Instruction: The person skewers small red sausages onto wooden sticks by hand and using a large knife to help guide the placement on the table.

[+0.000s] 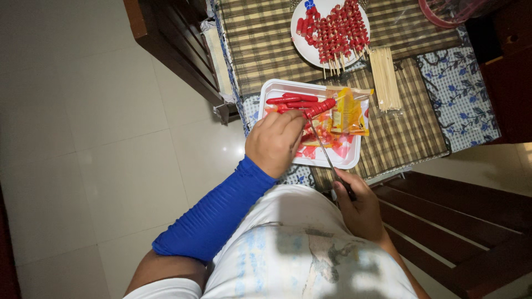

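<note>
The left hand (275, 143) is resting over the left part of the white tray (277, 88), its fingers curled and pinching the near end of one red sausage (320, 107). This sausage is lying with its long axis going from the fingers toward the far right, so it is pointing away from the hand, just beside the orange wrapper (348, 113). The right hand (361, 207) is staying nearer to the body, closed around the dark handle of a knife (326, 152); the thin blade is reaching up and to the left, and its tip is coming close to the left fingers — I cannot tell if it is touching the sausage. Two more sausages (292, 99) are lying across the far side of the tray. Further away, a plate (299, 41) is carrying finished skewers, and bare sticks (384, 77) are lying to its right.
</note>
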